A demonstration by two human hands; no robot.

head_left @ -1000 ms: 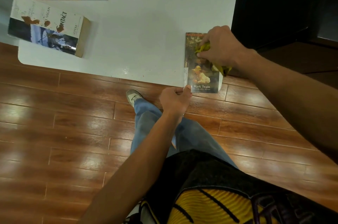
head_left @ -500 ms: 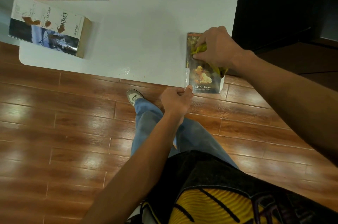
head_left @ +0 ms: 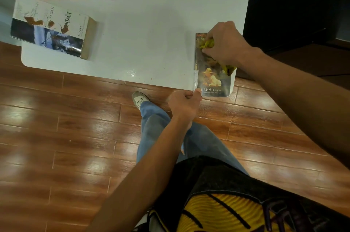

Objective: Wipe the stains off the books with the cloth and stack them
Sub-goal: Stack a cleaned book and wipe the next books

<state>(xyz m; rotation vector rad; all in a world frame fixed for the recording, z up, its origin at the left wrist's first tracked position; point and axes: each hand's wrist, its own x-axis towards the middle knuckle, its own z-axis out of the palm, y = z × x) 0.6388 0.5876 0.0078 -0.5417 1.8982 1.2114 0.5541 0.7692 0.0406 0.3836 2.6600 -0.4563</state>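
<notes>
Cloth (head_left: 208, 44) is mostly hidden, bunched under the right hand (head_left: 226, 45)'s curled fingers on the Mark Twain book (head_left: 213, 80); left hand (head_left: 184, 103) pinches that book's near corner, fingertips concealed beneath.

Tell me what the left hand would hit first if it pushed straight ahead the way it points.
The left hand already pinches the near corner of the Mark Twain book; pushing on, it would likely meet the right hand and the yellow cloth.
</notes>
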